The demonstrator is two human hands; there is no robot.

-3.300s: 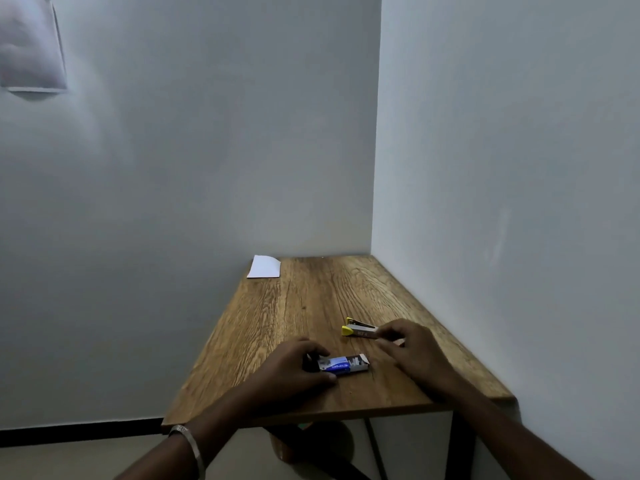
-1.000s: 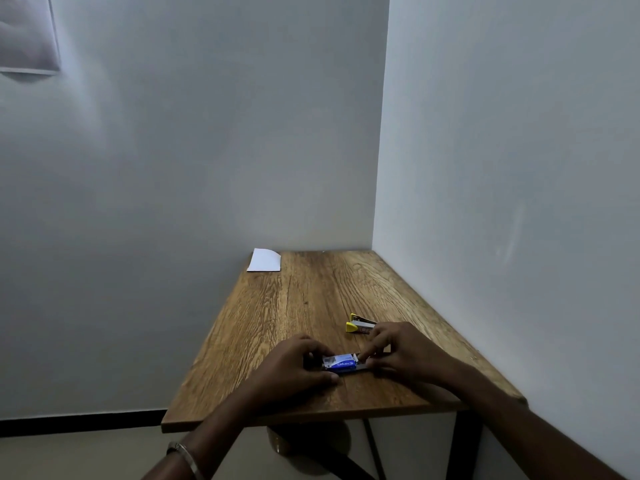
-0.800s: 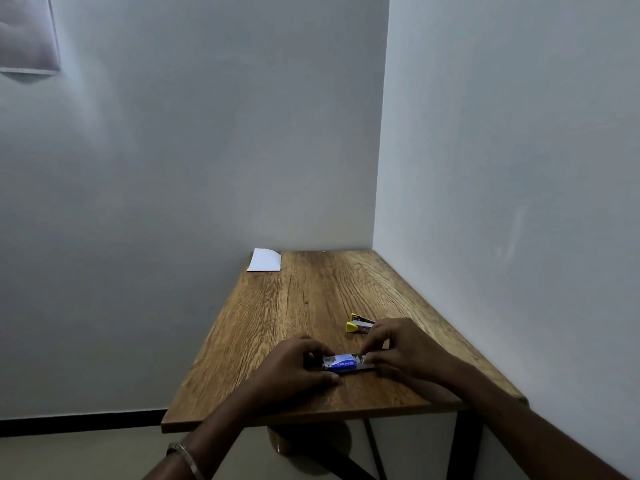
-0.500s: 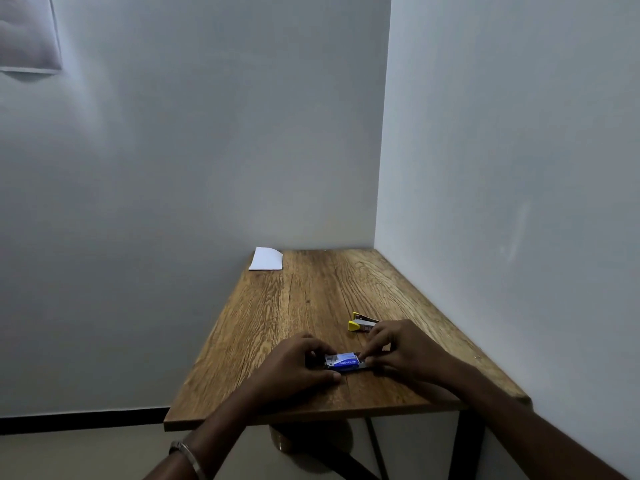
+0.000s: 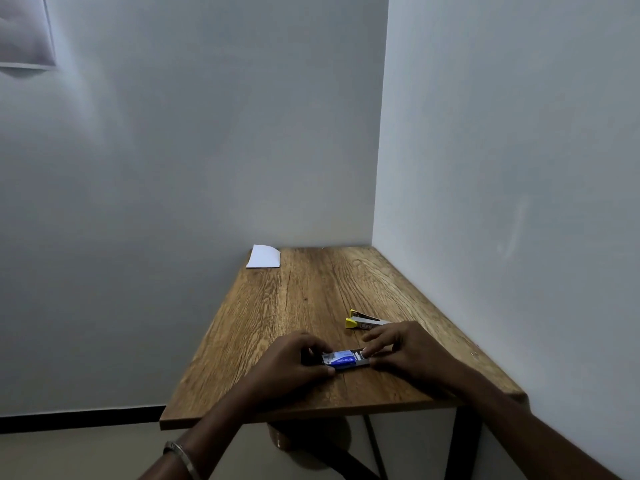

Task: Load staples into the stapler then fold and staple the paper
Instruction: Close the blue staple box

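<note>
A small blue and white staple box lies on the wooden table near its front edge. My left hand grips the box's left end, fingers curled round it. My right hand pinches the box's right end, where its flap stands open. Just behind my right hand lies a small yellow and silver stapler, untouched. A folded white paper rests at the table's far left corner.
The table stands in a corner, with grey walls behind it and along its right side. A sheet hangs on the wall at upper left. Dark metal table legs show under the front edge.
My right hand has left the stapler and come onto the right end of the staple box. My left hand has stayed on the box.
</note>
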